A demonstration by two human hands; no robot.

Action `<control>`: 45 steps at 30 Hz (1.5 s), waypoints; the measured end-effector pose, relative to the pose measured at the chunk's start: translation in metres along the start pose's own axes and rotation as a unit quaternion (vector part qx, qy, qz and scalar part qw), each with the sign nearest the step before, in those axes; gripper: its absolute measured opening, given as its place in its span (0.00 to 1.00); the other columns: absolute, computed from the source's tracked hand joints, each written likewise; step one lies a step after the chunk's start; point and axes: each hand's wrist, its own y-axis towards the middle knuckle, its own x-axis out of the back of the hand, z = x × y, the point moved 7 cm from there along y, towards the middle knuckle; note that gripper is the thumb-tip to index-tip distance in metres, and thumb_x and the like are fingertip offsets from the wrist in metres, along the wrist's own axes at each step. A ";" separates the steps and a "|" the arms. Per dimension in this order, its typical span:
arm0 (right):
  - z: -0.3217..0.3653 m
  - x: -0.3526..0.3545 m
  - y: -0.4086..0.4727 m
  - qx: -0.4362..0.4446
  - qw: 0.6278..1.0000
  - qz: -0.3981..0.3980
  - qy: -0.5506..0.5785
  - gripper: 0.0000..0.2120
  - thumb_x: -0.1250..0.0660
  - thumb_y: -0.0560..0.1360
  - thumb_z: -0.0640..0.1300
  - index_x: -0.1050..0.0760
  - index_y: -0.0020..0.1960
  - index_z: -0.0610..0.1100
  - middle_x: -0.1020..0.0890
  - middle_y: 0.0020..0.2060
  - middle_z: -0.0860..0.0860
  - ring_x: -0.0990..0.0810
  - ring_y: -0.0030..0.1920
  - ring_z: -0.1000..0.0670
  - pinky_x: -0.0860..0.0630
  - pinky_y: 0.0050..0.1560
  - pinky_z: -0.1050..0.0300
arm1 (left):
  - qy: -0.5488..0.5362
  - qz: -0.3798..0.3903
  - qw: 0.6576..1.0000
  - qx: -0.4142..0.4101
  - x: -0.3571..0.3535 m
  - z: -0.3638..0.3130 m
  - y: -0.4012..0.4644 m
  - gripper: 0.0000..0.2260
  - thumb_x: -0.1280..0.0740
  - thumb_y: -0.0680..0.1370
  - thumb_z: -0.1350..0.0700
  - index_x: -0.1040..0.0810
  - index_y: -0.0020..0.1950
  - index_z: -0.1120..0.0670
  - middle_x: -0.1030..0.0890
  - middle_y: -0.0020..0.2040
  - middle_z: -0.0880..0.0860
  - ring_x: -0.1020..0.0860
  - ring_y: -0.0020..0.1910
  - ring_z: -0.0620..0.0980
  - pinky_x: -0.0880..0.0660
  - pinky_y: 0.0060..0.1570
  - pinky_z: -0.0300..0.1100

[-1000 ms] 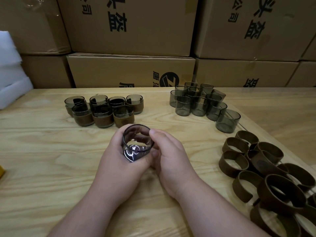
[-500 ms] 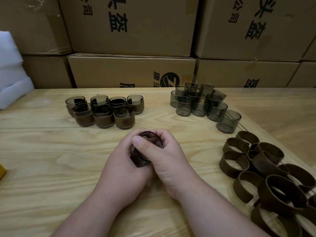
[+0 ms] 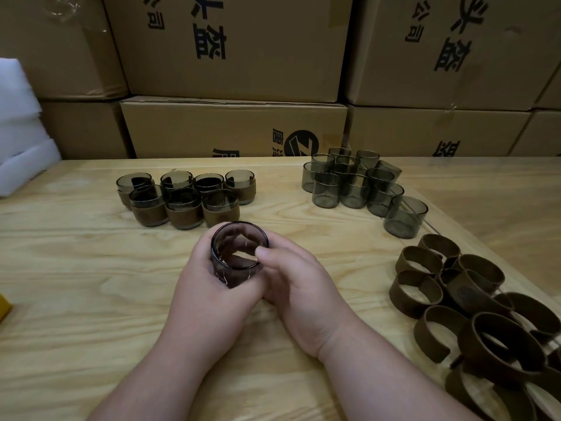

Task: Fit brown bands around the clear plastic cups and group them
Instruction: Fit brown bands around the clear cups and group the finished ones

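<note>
Head view puts both of my hands at the centre of the frame, together around one clear cup (image 3: 239, 253) held just above the wooden table (image 3: 76, 268). My left hand (image 3: 209, 296) cradles the cup from below and the side with curled fingers, and my right hand (image 3: 300, 287) wraps the other side with its thumb laid on the near rim. I judge the step in hand to be seating a brown band on this cup, though I cannot make out a band on it: my fingers cover its lower wall. To do it well I would keep the cup upright and steady in the left hand, press the band evenly all round with the right, and leave the rim showing above it, as on the finished cups. Those banded cups (image 3: 185, 197) sit grouped at upper left of centre, so this one belongs beside them. Bare cups (image 3: 355, 185) cluster at upper right, and loose brown bands (image 3: 473, 302) pile at the right edge, partly cut off by the frame. Cardboard boxes (image 3: 230, 47) fill the top; something white (image 3: 21, 129) and a yellow corner (image 3: 4, 308) at the left edge are too cropped to identify.
</note>
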 end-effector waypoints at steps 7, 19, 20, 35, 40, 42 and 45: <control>-0.003 0.010 0.003 0.001 0.996 -0.084 0.027 0.17 0.31 0.72 0.50 0.16 0.55 0.42 0.13 0.53 0.40 0.14 0.56 0.38 0.20 0.63 0.37 | 0.018 0.044 0.999 -0.017 -0.009 -0.004 -0.004 0.26 0.22 0.65 0.58 0.21 0.58 0.37 0.15 0.54 0.42 0.15 0.52 0.43 0.20 0.51 0.35; 0.005 0.000 -0.006 0.070 0.985 -0.056 -0.145 0.30 0.18 0.60 0.55 0.20 0.58 0.48 0.13 0.51 0.52 0.14 0.53 0.54 0.20 0.51 0.62 | 0.102 0.072 0.990 -0.064 -0.012 -0.016 -0.005 0.24 0.31 0.66 0.61 0.23 0.55 0.36 0.16 0.52 0.37 0.17 0.51 0.38 0.26 0.46 0.25; 0.005 0.001 -0.006 0.062 0.987 -0.058 -0.140 0.30 0.18 0.59 0.56 0.20 0.58 0.48 0.13 0.51 0.52 0.14 0.52 0.54 0.20 0.50 0.61 | 0.099 0.077 0.990 -0.064 -0.012 -0.016 -0.005 0.25 0.31 0.66 0.61 0.23 0.55 0.35 0.16 0.52 0.38 0.17 0.52 0.38 0.26 0.46 0.25; 0.007 0.015 -0.004 0.033 0.979 -0.158 -0.125 0.15 0.36 0.80 0.59 0.16 0.47 0.50 0.12 0.45 0.48 0.12 0.49 0.46 0.16 0.49 0.51 | 0.042 0.108 0.993 -0.034 -0.018 -0.007 -0.007 0.31 0.23 0.68 0.70 0.22 0.62 0.42 0.15 0.54 0.41 0.16 0.51 0.40 0.23 0.47 0.28; 0.006 0.021 -0.008 0.011 0.979 -0.178 -0.103 0.21 0.44 0.86 0.55 0.17 0.42 0.54 0.12 0.43 0.48 0.12 0.46 0.47 0.15 0.49 0.48 | 0.023 0.089 0.995 -0.036 -0.015 -0.005 -0.008 0.34 0.17 0.66 0.62 0.27 0.63 0.38 0.19 0.58 0.37 0.18 0.56 0.39 0.24 0.53 0.29; 0.006 0.026 -0.009 0.002 0.975 -0.194 -0.108 0.20 0.44 0.85 0.55 0.17 0.43 0.54 0.12 0.44 0.46 0.12 0.46 0.44 0.15 0.50 0.43 | 0.010 0.076 0.996 -0.036 -0.012 -0.007 -0.008 0.33 0.15 0.63 0.54 0.28 0.60 0.34 0.19 0.58 0.35 0.18 0.57 0.38 0.23 0.55 0.31; 0.008 0.034 -0.013 0.005 0.962 -0.236 -0.137 0.19 0.44 0.85 0.53 0.18 0.44 0.55 0.12 0.43 0.45 0.12 0.46 0.43 0.15 0.51 0.39 | -0.018 0.068 0.997 -0.029 -0.011 -0.006 -0.007 0.33 0.15 0.58 0.48 0.27 0.57 0.34 0.17 0.58 0.41 0.17 0.56 0.43 0.20 0.55 0.39</control>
